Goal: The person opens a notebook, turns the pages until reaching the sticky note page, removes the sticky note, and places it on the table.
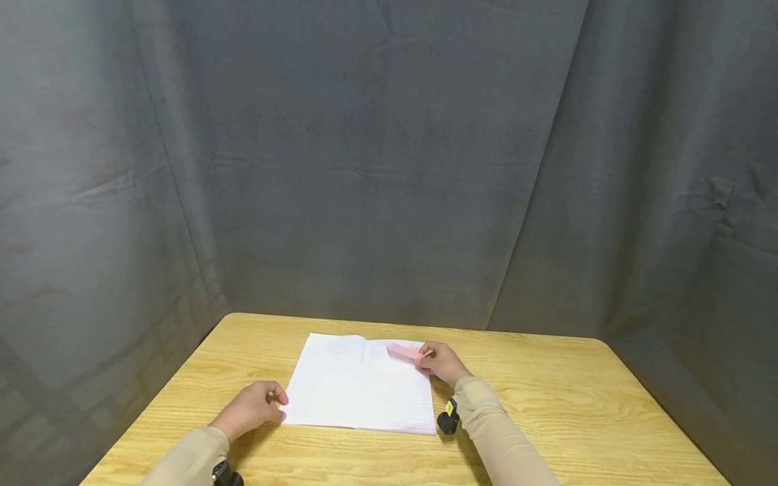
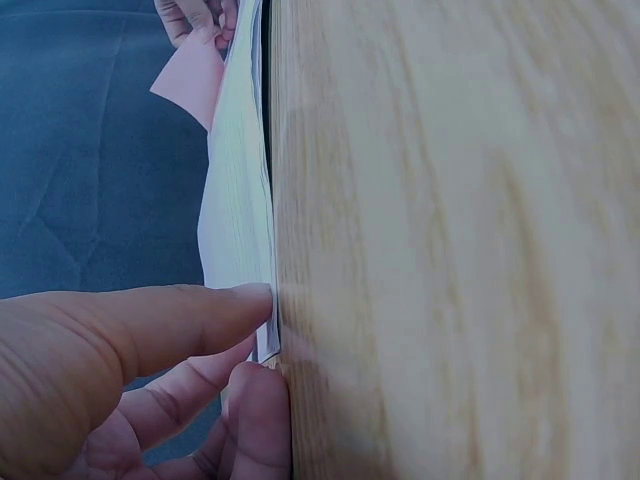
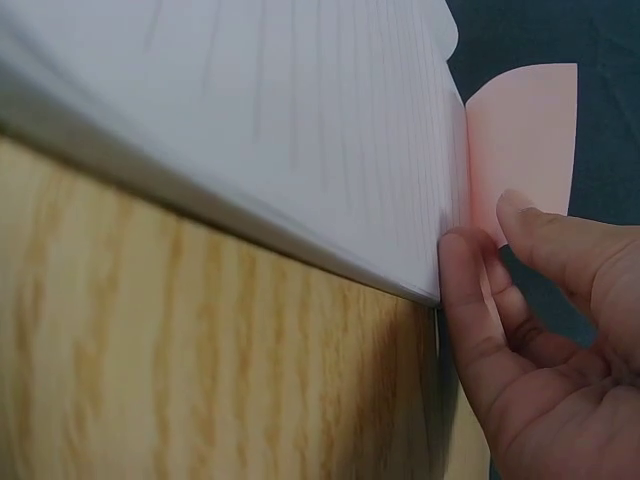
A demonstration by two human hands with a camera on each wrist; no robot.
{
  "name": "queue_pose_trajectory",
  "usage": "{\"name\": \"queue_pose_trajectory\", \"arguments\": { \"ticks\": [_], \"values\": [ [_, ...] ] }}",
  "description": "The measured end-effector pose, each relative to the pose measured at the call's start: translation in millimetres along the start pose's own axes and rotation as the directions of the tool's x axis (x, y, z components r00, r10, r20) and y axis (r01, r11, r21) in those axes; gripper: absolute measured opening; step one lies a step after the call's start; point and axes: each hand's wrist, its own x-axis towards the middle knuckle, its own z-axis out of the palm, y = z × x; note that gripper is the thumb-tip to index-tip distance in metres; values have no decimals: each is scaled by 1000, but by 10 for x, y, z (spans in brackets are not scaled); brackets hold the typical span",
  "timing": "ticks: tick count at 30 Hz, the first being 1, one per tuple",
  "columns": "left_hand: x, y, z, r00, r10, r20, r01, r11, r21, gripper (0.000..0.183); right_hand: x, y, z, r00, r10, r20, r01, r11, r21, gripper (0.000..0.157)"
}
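An open notebook (image 1: 334, 385) with white ruled pages lies flat on the table. At its left edge, by the near corner, my left hand (image 1: 252, 407) rests with fingers loosely bent. In the left wrist view one fingertip of the left hand (image 2: 150, 370) touches the notebook (image 2: 238, 200) near its corner. My right hand (image 1: 445, 364) is over the right page's outer edge and pinches a pink sticky note (image 1: 403, 352). The right wrist view shows the thumb on the pink sticky note (image 3: 525, 130), which stands up, curved, off the page; the fingertips behind it are partly hidden.
Wooden tabletop (image 1: 535, 398) surrounds the notebook. Grey cloth (image 1: 377, 202) hangs behind the table and along both sides. A small black camera (image 1: 448, 417) is strapped to the right wrist, another (image 1: 225, 474) to the left.
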Motion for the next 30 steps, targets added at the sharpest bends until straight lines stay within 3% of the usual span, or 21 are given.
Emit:
{"name": "queue_pose_trajectory", "arguments": {
  "ticks": [30],
  "values": [
    [-13, 32, 17, 999, -36, -20, 36, 999, -9, 19, -36, 17, -26, 999, -40, -2, 40, 999, -11, 14]
  ]
}}
